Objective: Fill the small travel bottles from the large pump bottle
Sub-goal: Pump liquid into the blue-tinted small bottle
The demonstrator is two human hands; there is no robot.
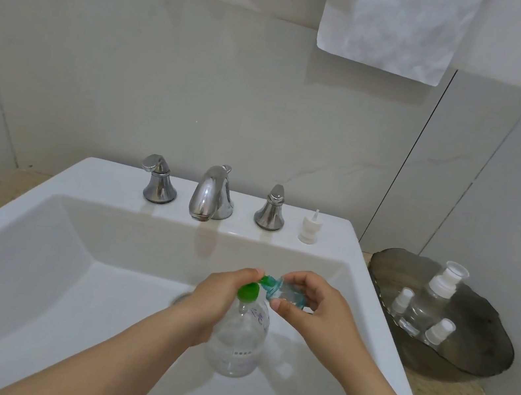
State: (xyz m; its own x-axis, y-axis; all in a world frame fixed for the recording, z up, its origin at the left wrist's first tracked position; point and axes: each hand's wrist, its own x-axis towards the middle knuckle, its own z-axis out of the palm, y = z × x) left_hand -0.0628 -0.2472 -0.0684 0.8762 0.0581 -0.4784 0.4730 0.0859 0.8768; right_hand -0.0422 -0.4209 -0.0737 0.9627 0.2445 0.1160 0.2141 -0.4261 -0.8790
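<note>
Over white ceramic sink (pixel 32 261), near centre, left hand (pixel 218 291) curls round green pump top of large clear plastic pump bottle (pixel 238 343); right hand (pixel 312 307) pinches small clear travel bottle (pixel 290 295) tilted sideways, mouth at nozzle

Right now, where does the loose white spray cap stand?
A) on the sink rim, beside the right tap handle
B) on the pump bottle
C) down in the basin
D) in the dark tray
A: the white spray cap stands upright on the sink rim, just right of the right tap handle and well apart from the dark tray.
</note>
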